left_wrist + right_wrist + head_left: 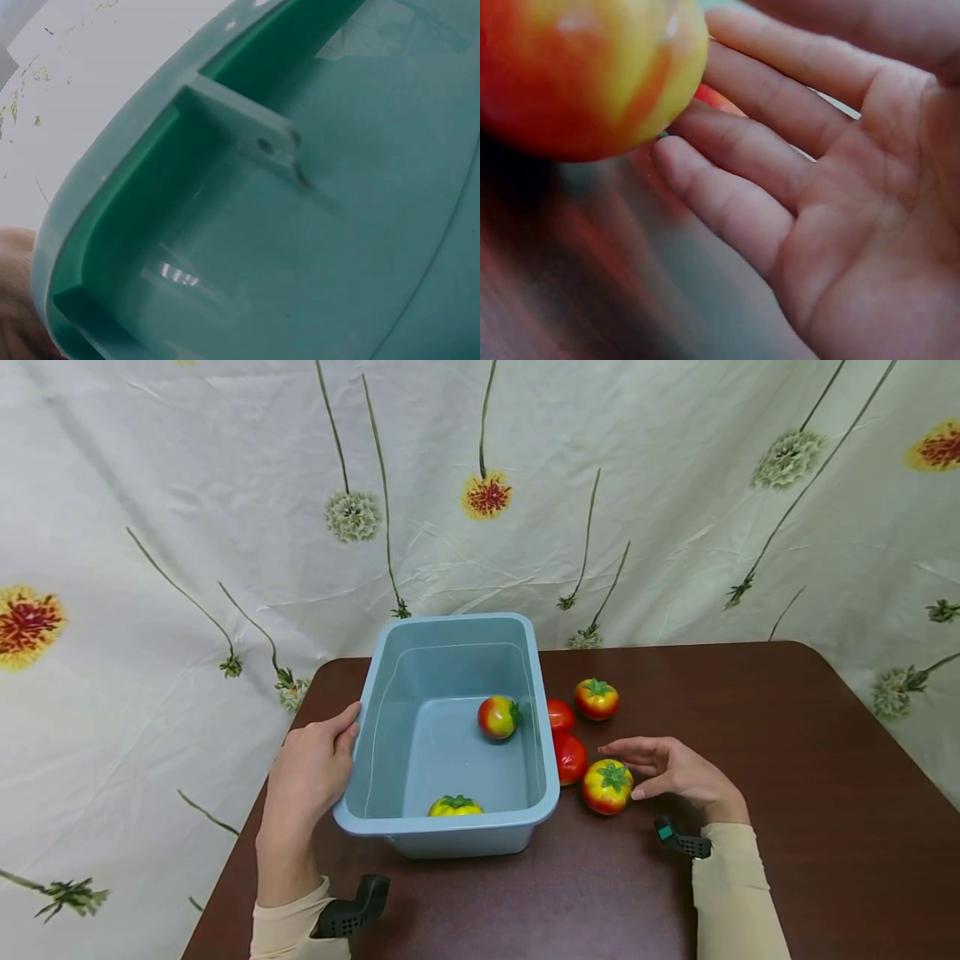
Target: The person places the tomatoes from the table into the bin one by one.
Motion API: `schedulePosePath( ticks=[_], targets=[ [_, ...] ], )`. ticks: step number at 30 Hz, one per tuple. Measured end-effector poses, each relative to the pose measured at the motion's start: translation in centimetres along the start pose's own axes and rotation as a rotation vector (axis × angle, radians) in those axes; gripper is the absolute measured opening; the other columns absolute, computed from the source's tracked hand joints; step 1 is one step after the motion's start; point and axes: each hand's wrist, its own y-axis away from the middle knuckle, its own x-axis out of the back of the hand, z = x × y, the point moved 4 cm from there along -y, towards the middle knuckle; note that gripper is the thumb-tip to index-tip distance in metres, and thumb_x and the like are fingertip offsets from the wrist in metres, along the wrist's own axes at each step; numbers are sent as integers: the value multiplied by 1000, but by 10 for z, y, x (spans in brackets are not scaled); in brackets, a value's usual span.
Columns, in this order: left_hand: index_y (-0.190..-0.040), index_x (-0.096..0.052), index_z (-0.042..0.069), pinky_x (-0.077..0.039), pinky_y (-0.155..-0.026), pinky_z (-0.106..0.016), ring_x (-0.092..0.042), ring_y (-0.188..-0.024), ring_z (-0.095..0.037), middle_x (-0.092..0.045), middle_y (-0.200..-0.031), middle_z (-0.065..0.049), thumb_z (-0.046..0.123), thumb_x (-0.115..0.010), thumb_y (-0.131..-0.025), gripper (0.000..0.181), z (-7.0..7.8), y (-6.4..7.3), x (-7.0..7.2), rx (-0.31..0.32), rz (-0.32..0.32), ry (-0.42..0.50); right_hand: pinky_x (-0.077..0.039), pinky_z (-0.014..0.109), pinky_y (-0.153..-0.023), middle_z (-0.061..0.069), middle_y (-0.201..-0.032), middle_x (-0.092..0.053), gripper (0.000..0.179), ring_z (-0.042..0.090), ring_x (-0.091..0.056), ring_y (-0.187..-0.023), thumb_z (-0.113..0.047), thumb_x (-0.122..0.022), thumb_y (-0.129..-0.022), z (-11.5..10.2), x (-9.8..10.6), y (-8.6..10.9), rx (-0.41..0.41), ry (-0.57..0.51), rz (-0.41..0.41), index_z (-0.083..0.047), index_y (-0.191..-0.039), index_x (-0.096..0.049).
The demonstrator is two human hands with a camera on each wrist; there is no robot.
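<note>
My left hand (311,768) grips the left rim of a light blue plastic tub (442,760) at the back of the table. Inside the tub, one red-and-yellow tomato (497,718) lies near the right wall, and another tomato (455,807) is partly hidden by the front rim. To the tub's right, my right hand (678,777) reaches around a red-and-yellow tomato (607,787) with its fingers loosely extended. In the right wrist view the fingertips are right at this tomato (585,75), and the palm faces it.
Two red tomatoes (570,758) sit against the tub's right side, partly covered by its rim. A further red-and-yellow tomato (597,699) lies behind them on the dark brown table (787,735). A flowered cloth (637,460) hangs behind the table.
</note>
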Motion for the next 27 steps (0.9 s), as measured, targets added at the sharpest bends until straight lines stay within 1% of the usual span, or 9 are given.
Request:
schedulePosePath(
  ticks=[3,5,6,10,13,15,19,24,27],
  targets=[
    [-141,-50,6,-37,-56,-31,-59,-70,-28,-69,-88,-25,16,-50,-100,42,0,0,0,-2,2,-6,-48,25,-98,22,-144,-50,66,11,-57,-125,0,-71,-81,7,-2,-1,-34,-30,-36,6,-141,-44],
    [-141,-50,6,-37,-55,-30,-58,-69,-27,-69,-89,-25,16,-50,-100,42,0,0,0,-2,2,-7,-50,26,-96,16,-144,-51,70,10,-58,-123,0,-73,-80,11,-3,-2,-80,-40,-44,4,-142,-43],
    [-141,-50,6,-36,-55,-30,-58,-68,-27,-69,-86,-24,16,-50,-100,42,0,0,0,0,1,-6,-51,27,-95,13,-144,-52,71,9,-59,-122,-1,-74,-79,12,-3,-2,-103,-39,-43,4,-143,-43],
    [-141,-50,6,-36,-54,-30,-56,-65,-25,-68,-80,-22,16,-50,-100,42,0,0,-1,1,4,-5,-53,29,-92,17,-148,-47,75,5,-58,-122,-1,-76,-78,15,-4,-3,-158,-36,-32,1,-144,-42],
    [-141,-50,6,-36,-53,-30,-56,-64,-25,-67,-77,-20,16,-50,-100,42,0,0,-1,0,5,-4,-52,29,-93,26,-151,-40,75,3,-57,-123,-1,-76,-78,15,-4,-3,-155,-49,-27,2,-145,-41],
    [-141,-50,6,-36,-54,-30,-56,-65,-25,-67,-77,-20,16,-50,-100,42,0,0,-1,-1,6,-4,-52,29,-93,26,-151,-39,75,2,-57,-123,-1,-76,-78,16,-4,-3,-158,-59,-25,3,-145,-41],
    [-141,-50,6,-36,-54,-30,-58,-67,-27,-68,-81,-22,16,-50,-100,42,0,0,0,-5,7,-10,-53,29,-93,22,-149,-44,73,4,-58,-122,-1,-74,-79,17,-3,-4,-166,-67,-24,3,-144,-42],
    [-141,-50,6,-37,-55,-30,-59,-69,-28,-69,-87,-25,16,-50,-100,42,1,0,-1,-6,9,-13,-53,29,-92,8,-138,-59,69,9,-61,-119,-3,-75,-80,19,-4,-4,-183,-52,-24,3,-142,-45],
    [-141,-50,6,-36,-54,-30,-58,-67,-27,-67,-79,-22,16,-50,-100,42,0,1,0,-2,4,-13,-54,28,-91,4,-131,-64,67,11,-63,-116,-4,-75,-80,20,-4,-5,-196,-42,-9,3,-141,-47]
  ],
)
